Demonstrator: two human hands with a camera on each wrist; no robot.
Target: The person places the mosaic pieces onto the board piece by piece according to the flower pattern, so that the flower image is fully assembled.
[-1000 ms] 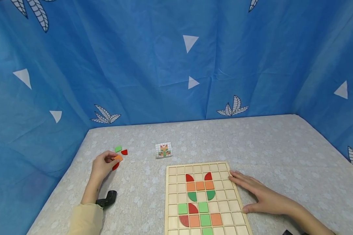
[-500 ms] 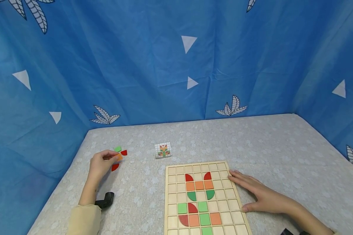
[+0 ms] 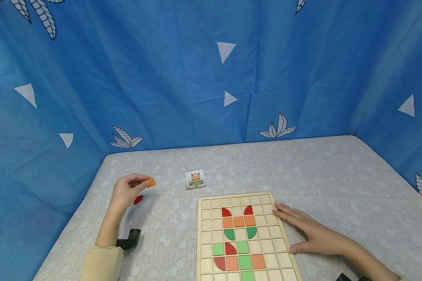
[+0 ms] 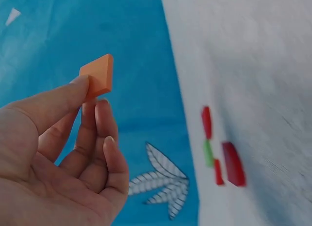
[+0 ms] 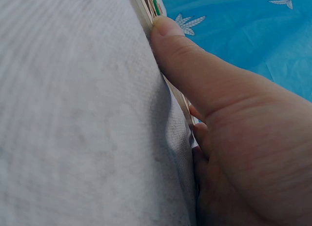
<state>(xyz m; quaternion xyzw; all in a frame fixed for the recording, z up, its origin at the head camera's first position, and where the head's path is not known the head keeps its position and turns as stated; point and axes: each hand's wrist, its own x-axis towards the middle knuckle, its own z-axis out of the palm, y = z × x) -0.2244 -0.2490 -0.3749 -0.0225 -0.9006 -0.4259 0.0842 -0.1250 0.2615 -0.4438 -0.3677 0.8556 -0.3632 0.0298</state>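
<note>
My left hand pinches an orange square tile between thumb and fingertips, raised off the table at the left. Below it lies a red curved piece. The left wrist view shows several loose pieces on the cloth, among them a green piece and a larger-looking red piece. My right hand rests with thumb and fingertips against the right edge of a wooden grid board. Red, orange and green pieces sit in its cells. The board's near edge is out of view.
A small card with a coloured pattern on a grid lies behind the board. Pale flowered cloth covers the table. A blue curtain hangs along the back and sides.
My left hand has lifted the orange tile and carried it slightly right and away from me, now covering the green and red pieces behind. The right hand and board stay still.
</note>
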